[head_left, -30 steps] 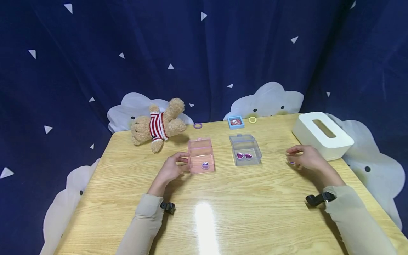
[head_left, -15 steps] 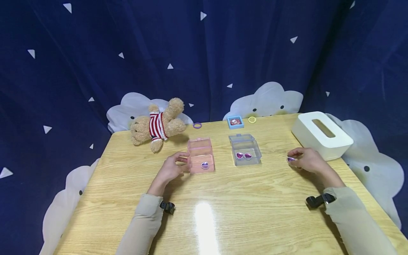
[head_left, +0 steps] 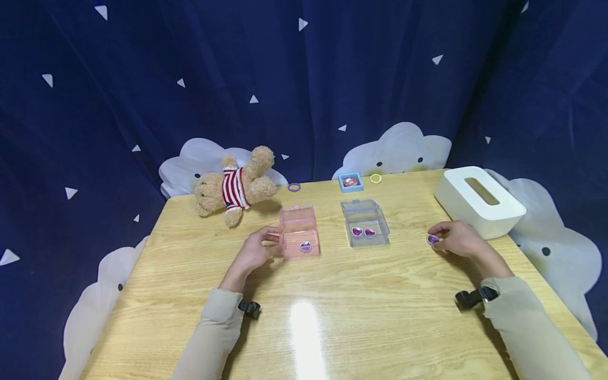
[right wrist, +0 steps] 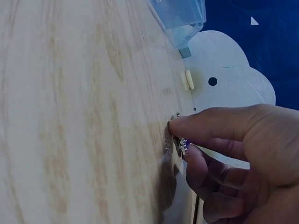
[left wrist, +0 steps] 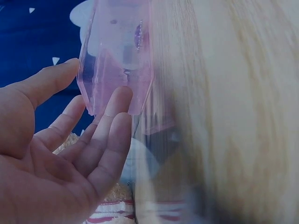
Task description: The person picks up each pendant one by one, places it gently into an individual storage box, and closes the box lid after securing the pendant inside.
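My left hand [head_left: 256,250] is at the left side of a clear pink box [head_left: 292,253] with its lid tipped back. In the left wrist view the thumb and loosely extended fingers touch or nearly touch the box's wall [left wrist: 110,60]. One purple gem [head_left: 305,246] with a silvery edge lies in that box. On the right, my right hand [head_left: 459,239] pinches another purple gem [head_left: 433,239] between thumb and fingers, at or just above the tabletop. In the right wrist view the fingers partly cover this gem [right wrist: 184,145].
A clear blue-grey box [head_left: 363,215], lid back, holds two magenta gems [head_left: 357,231]. Behind stand a light-blue square frame [head_left: 351,182], a yellow ring [head_left: 376,179] and a purple ring [head_left: 294,187]. A teddy bear [head_left: 236,187] lies left; a white tissue box [head_left: 508,208] stands right.
My right hand has shifted slightly at the gem, which now shows more clearly between thumb and fingers. The left hand has stayed at the pink box.
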### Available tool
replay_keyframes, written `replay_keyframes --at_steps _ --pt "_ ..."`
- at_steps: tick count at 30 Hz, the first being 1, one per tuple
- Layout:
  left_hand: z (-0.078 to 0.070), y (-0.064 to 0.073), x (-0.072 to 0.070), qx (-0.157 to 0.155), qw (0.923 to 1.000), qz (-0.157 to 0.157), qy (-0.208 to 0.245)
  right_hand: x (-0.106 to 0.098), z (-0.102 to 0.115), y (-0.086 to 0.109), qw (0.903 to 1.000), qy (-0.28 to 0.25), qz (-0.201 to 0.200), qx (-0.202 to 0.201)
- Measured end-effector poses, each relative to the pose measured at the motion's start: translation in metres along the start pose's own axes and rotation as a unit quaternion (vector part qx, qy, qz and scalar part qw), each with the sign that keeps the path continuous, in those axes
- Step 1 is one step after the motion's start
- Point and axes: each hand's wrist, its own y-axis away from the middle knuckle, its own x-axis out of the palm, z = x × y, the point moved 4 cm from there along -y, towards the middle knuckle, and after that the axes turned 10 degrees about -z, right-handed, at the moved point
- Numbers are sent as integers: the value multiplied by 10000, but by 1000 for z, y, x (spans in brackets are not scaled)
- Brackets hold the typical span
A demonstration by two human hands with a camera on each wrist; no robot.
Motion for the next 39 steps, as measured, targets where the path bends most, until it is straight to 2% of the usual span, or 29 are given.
replay_keyframes --at_steps 10,19,29,39 --pt "3 -1 0 6 10000 -45 -1 2 0 -1 9999 136 -16 53" --pt "4 -2 0 13 10000 -73 23 1 8 -6 9997 -172 94 162" --pt "2 -1 -1 39 10000 0 43 -4 31 -20 9997 -194 -53 -113" --pt "1 -2 1 -42 10000 11 47 -3 71 -35 9979 -270 -210 -550"
